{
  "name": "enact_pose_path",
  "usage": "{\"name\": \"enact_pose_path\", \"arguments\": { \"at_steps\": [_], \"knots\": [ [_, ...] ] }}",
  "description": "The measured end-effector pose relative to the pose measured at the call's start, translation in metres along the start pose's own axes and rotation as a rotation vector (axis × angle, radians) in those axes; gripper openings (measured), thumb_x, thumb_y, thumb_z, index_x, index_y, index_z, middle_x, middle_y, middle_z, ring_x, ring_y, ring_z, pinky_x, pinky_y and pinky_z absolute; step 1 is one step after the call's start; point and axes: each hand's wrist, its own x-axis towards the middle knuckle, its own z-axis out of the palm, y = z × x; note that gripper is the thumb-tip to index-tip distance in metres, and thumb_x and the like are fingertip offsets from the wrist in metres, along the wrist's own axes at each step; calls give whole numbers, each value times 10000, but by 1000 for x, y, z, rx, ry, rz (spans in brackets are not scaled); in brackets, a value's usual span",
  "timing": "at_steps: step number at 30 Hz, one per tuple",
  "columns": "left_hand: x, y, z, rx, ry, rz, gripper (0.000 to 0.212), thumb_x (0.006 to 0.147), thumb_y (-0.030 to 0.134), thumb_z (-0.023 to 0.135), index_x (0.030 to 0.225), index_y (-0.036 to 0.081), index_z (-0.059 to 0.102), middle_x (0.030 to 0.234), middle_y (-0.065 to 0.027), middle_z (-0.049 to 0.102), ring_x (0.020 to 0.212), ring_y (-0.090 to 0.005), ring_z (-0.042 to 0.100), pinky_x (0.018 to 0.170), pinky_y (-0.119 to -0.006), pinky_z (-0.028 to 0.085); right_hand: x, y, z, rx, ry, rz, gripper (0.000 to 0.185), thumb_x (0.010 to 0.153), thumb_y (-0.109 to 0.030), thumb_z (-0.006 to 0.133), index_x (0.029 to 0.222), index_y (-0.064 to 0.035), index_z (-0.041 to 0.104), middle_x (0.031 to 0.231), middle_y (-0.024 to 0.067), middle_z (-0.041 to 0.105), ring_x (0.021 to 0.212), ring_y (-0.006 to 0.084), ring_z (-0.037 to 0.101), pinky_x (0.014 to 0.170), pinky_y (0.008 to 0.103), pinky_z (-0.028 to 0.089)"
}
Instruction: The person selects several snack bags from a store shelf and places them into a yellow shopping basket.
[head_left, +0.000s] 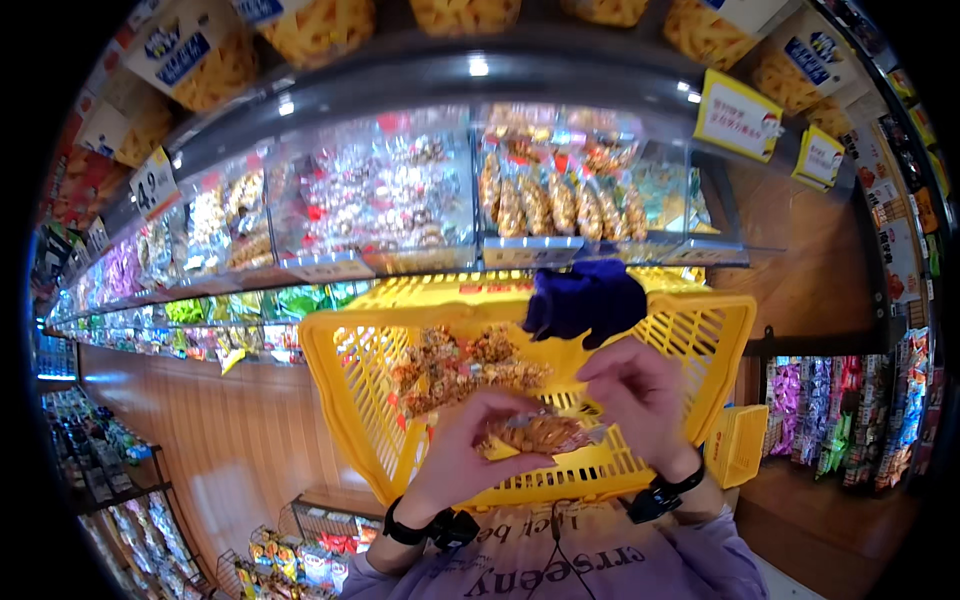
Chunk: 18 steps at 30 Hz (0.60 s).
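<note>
A yellow plastic shopping basket (324, 397) stands before me, below the shelf. My left hand (480, 442) holds a clear-wrapped snack pack (544, 433) with brown contents over the basket, thumb in front and fingers behind. Just right of that pack is my right hand (637, 390), raised with its fingers curled; nothing shows in it. Inside the basket, several wrapped nutty snack packs (457, 367) lie to the left. A dark blue cloth item (589, 300) hangs over the basket's far rim.
Clear shelf bins of wrapped snacks (390, 195) and nutty bars (562, 199) run beyond the basket. Large tubs of yellow snacks (315, 30) line the top. Another yellow basket (742, 446) is at the right, near hanging packets (847, 420). Wire racks with packets (300, 555) stand at lower left.
</note>
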Motion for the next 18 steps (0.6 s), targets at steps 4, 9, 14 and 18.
{"name": "enact_pose_path", "arguments": {
  "at_steps": [4, 9, 14, 18],
  "knots": [
    [-7, -5, -4, -324, 166, 53, 603, 712, 77, 894, 1191, 50, 528, 1146, -48, 610, 1031, -109, 611, 785, -213, 485, 4, -36, -6, 38, 42, 76, 173, 910, 97, 581, 1049, 9, 634, 1045, 79, 654, 706, 73, 651, 590, 215, 519],
    [4, 15, -15, -217, 165, 203, 673, 737, 5, 860, 1273, 55, 457, 1188, -60, 571, 1102, -127, 593, 880, -256, 518, 14, -73, 7, -669, 164, -410, 308, 803, 45, 677, 1099, -36, 654, 1104, 98, 642, 962, 198, 660, 871, 391, 529],
    [16, 38, -15, -243, 144, 195, 637, 769, 4, 832, 1281, 45, 455, 1205, -74, 575, 1112, -144, 604, 930, -299, 528, 29, -75, 20, -1330, -351, -707, 614, 688, -279, 795, 1257, -118, 633, 1231, 80, 617, 1014, 288, 613, 1054, 543, 411],
    [21, 46, -8, -560, 169, 240, 528, 890, -5, 683, 1330, 37, 393, 1306, -143, 544, 1126, -202, 601, 983, -363, 495, 44, -78, 20, -1327, -351, -729, 741, 617, -302, 841, 1292, -95, 615, 1252, 86, 611, 1040, 275, 604, 1017, 562, 425]
  ]
}}
